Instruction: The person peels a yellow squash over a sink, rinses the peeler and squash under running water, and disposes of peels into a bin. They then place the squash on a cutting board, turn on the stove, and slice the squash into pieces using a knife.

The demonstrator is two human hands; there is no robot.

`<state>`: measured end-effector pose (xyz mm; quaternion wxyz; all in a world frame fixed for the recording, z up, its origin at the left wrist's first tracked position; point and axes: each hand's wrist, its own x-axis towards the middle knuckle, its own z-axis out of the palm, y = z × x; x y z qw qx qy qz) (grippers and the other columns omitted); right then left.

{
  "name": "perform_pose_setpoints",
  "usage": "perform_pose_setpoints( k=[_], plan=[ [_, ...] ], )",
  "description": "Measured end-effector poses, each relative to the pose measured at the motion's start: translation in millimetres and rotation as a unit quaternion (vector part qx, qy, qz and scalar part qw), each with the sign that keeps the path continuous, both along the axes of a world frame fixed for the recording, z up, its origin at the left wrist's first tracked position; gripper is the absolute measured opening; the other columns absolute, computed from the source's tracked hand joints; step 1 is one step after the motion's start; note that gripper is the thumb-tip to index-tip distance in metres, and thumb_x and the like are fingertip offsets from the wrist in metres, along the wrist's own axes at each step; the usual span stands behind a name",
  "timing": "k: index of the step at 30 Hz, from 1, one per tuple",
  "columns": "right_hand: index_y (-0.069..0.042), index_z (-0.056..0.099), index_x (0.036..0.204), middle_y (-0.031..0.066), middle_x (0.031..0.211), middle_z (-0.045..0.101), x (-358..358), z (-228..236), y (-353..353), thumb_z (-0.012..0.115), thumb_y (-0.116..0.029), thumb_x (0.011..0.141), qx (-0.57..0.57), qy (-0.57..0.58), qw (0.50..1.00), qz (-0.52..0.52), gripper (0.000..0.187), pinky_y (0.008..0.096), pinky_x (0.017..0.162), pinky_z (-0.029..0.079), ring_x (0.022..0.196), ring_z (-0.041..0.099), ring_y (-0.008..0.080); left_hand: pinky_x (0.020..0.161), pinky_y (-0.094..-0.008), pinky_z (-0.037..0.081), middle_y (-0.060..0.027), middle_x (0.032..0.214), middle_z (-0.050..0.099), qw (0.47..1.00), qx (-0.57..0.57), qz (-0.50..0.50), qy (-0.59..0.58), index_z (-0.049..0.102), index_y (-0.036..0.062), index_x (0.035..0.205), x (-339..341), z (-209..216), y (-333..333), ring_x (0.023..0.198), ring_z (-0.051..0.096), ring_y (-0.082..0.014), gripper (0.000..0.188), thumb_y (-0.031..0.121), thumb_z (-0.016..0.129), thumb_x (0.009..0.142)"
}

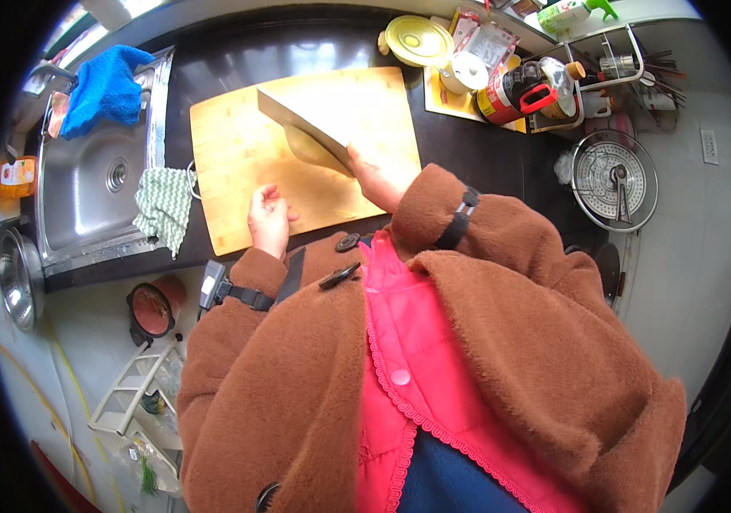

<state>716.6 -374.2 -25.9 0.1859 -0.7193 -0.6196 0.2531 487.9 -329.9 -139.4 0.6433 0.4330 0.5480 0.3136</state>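
My right hand (pixel 376 181) grips a broad-bladed kitchen knife (pixel 301 128), its blade slanting up and left above a wooden cutting board (pixel 229 145). Beneath the blade shows a tan, rounded patch; I cannot tell whether it is a shadow, a reflection or a thing. Close to the board's front left edge is my left hand (pixel 270 220), its fingers loosely bent and apart, with nothing visible in it. Some of the knife's handle is hidden by my right hand.
Left of the board is a steel sink (pixel 96 184) with a blue cloth (pixel 107 90) and a checked cloth (pixel 165 205) on its edges. A dark sauce bottle (pixel 506 94), a yellow lid (pixel 418 40) and a rack (pixel 613 64) stand at the back right.
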Motion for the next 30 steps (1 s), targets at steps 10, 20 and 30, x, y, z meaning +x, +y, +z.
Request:
perform_pose_setpoints(
  k=[10,20,30],
  plan=[
    [0.001,0.057,0.118,0.0271,0.105,0.061,-11,-20,4,0.042,-0.028,0.1,-0.143,-0.046,0.989,-0.01,0.036,0.0464,0.093,0.046,0.1,0.058,0.0455,0.064,-0.0297,0.059,-0.013,0.115,0.047,0.999,-0.035,-0.007,-0.014,0.042,-0.0005,0.129,11,6,-7,0.086,0.059,-0.0171,0.042,0.006,0.06,0.092],
    [0.004,0.058,0.109,0.0271,0.105,0.061,4,-25,-1,0.046,-0.023,0.099,-0.034,-0.075,0.994,0.075,0.031,0.0451,0.087,0.048,0.099,0.06,0.0413,0.064,-0.0323,0.059,-0.0185,0.121,0.05,0.993,-0.104,-0.056,0.012,0.035,-0.0052,0.135,61,33,14,0.091,0.061,-0.0221,0.071,0.036,0.07,0.09],
    [0.005,0.056,0.104,0.0275,0.098,0.063,23,-23,1,0.057,-0.013,0.092,-0.061,0.015,0.997,0.041,0.021,0.0451,0.08,0.05,0.089,0.062,0.0414,0.088,-0.0478,0.056,-0.0158,0.126,0.055,0.971,-0.19,0.031,-0.144,0.046,0.0003,0.129,63,15,18,0.113,0.059,-0.0302,0.036,0.016,0.054,0.097]
  ],
)
